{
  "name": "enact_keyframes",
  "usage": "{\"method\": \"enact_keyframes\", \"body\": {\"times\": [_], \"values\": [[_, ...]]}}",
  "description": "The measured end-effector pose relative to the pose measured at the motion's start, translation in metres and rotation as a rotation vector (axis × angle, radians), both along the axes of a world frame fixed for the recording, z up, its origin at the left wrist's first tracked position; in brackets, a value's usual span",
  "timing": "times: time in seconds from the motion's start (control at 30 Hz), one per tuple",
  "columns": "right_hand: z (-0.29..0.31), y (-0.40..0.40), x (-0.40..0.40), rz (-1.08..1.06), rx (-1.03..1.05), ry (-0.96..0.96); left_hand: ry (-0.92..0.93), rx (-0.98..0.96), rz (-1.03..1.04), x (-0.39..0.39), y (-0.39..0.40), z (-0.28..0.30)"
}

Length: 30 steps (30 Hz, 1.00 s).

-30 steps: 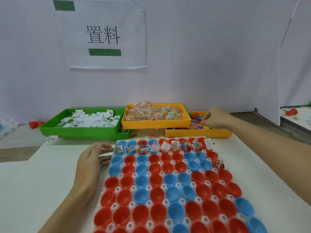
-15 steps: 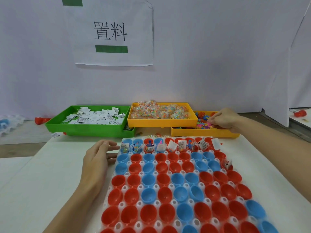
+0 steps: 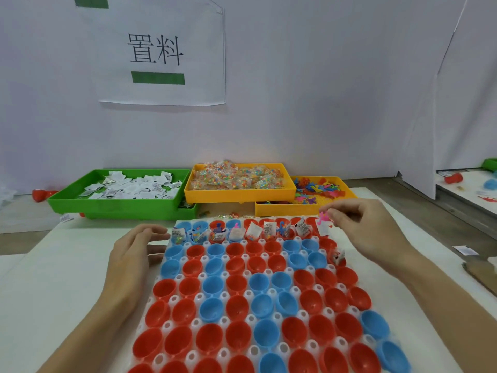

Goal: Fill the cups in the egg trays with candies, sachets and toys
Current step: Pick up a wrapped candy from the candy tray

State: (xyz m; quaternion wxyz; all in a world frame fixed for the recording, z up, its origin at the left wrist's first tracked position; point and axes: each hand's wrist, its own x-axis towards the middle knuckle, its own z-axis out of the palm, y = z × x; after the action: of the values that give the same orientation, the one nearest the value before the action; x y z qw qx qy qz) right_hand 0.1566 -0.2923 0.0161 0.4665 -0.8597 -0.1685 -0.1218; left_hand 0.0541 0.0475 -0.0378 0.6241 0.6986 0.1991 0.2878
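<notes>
A white egg tray full of red and blue half-egg cups lies in front of me. The far row of cups holds sachets and small toys; the nearer rows hold nothing, save one cup at the right edge with a sachet. My right hand hovers over the tray's far right corner and pinches a small pink toy at its fingertips. My left hand rests flat on the table against the tray's left edge, fingers relaxed.
Behind the tray stand a green bin of white sachets, a yellow bin of candy packets and a lower yellow bin of coloured toys. A white partition wall with a paper sign closes the back. Loose sachets lie on the table.
My right hand has left the toy bin and come back over the tray's far right corner with a pink toy pinched in it. The left hand has stayed put.
</notes>
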Motion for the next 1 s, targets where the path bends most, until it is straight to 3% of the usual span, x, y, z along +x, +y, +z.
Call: {"method": "enact_keyframes", "body": {"times": [0.37,0.57,1.0], "values": [[0.005,-0.010,-0.022,0.116,-0.078,-0.185,-0.009,0.028,-0.012,-0.001,-0.006,0.003],[0.006,-0.006,-0.025,0.184,-0.059,-0.146,0.002,0.044,-0.020,-0.001,-0.007,0.004],[-0.004,0.002,-0.025,0.275,-0.518,-0.257,0.014,0.087,-0.009,0.000,-0.004,0.001]]}}
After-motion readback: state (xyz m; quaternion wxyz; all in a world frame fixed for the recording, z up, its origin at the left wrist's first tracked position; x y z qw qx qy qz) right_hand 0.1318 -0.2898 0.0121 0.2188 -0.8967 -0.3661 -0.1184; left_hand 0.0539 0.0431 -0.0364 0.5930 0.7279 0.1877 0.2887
